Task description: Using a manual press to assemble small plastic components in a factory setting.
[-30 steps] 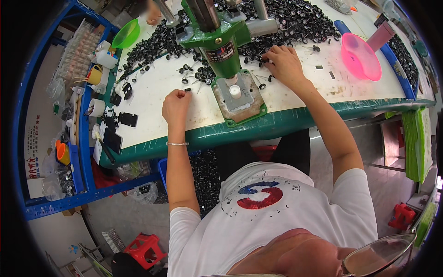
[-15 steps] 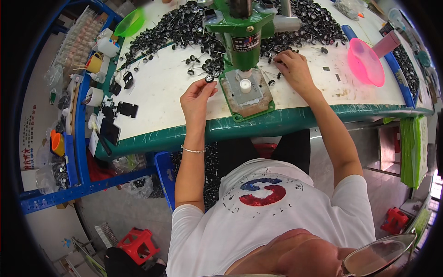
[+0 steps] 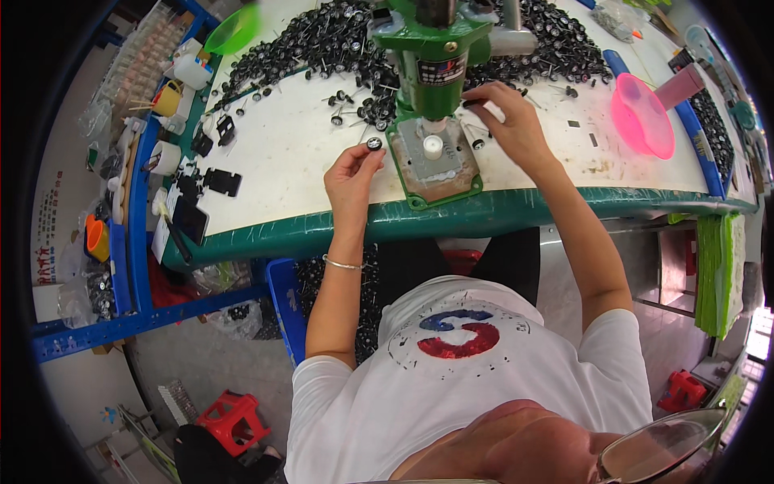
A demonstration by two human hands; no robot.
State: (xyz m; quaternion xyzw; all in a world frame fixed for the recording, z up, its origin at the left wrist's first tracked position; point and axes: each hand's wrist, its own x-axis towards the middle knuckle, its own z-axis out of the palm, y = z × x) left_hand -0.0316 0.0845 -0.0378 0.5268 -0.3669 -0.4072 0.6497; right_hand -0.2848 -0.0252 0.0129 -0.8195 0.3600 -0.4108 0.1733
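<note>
My left hand (image 3: 351,179) is closed in a pinch, holding a small black toy wheel (image 3: 374,143) with a silvery hub just left of the press base. In front of me stands a green bench press (image 3: 435,81), its base plate (image 3: 418,192) bearing a round white holder (image 3: 433,147) under the ram. To the right of the press column, my right hand (image 3: 516,125) pinches a small dark piece (image 3: 470,102) that looks like a black wheel, partly hidden by the fingers. A loose wheel (image 3: 478,144) lies beside the base plate.
A large heap of black wheels on axles (image 3: 322,48) spreads behind the press. A pink bowl (image 3: 642,117) and a blue tray (image 3: 700,133) stand at the right, a green bowl (image 3: 232,31) at the far left. Black plastic parts (image 3: 222,182) lie on the left.
My right hand has lifted its fingertips toward the press column, and the wheel under it has gone from the table. My left hand still holds its wheel; the view has shifted slightly.
</note>
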